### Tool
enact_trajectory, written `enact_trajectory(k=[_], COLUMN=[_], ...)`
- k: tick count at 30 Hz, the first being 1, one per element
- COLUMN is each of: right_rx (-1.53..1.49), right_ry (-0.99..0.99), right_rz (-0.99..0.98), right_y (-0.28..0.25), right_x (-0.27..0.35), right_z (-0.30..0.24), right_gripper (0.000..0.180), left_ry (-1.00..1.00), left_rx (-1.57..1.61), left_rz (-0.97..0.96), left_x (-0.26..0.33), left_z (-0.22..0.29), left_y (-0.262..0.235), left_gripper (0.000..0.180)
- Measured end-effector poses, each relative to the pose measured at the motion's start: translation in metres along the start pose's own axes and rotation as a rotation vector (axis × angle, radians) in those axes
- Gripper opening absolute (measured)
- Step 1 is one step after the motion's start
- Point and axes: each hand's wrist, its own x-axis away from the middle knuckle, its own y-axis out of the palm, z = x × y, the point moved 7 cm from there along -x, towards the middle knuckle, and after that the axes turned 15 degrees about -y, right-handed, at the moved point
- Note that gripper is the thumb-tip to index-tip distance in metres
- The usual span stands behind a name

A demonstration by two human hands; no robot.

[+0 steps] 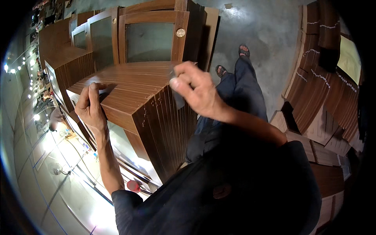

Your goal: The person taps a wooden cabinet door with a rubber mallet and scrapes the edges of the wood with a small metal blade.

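A stack of brown wood-grain door panels (pixel 127 80) lies in front of me, its edges showing as many thin pale lines. Above its far left part my left hand (pixel 93 107) is closed in a pinch, with a small whitish blur (pixel 93 81) at the fingertips. My right hand (pixel 199 92) is closed over the stack's right corner, thumb against curled fingers. Something thin and see-through seems to show at its fingertips, too faint to name. A grey translucent strip (pixel 179 100) hangs below that hand against the stack's side.
Glass-paned brown doors (pixel 149 41) stand behind the stack, next to the grey floor (pixel 250 23). More brown panels (pixel 313 78) are piled at the right, with a yellowish sheet (pixel 349 58). A red round object (pixel 133 186) is at the lower left.
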Motion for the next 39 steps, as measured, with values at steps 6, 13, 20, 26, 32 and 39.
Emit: enact_trajectory(k=[6,13,20,26,32,39], right_rx=[0.142,-0.059,0.114,0.175,0.195,0.208], right_ry=[0.169,0.123,0.338,0.514,0.487,0.448], right_rz=[0.060,-0.012,0.110,0.151,0.204,0.197], right_y=[-0.028,-0.005,-0.051,-0.059,-0.060,-0.055], right_x=[0.024,0.004,0.052,0.067,0.047,0.052], right_z=[0.087,0.025,0.156,0.160,0.134,0.145], right_gripper=[0.027,0.032,0.023,0.013,0.019,0.020], left_ry=[0.018,0.004,0.029,0.009,-0.015,-0.009], left_rx=[-0.025,0.032,0.047,0.072,0.017,0.003], left_rz=[0.002,0.011,0.016,0.042,0.019,0.010], left_x=[0.001,0.001,0.006,0.005,0.000,0.001], left_z=[0.004,0.004,0.013,0.014,0.006,0.006], left_y=[0.000,0.001,0.004,0.007,0.001,0.001], left_gripper=[0.030,0.030,0.030,0.029,0.029,0.030])
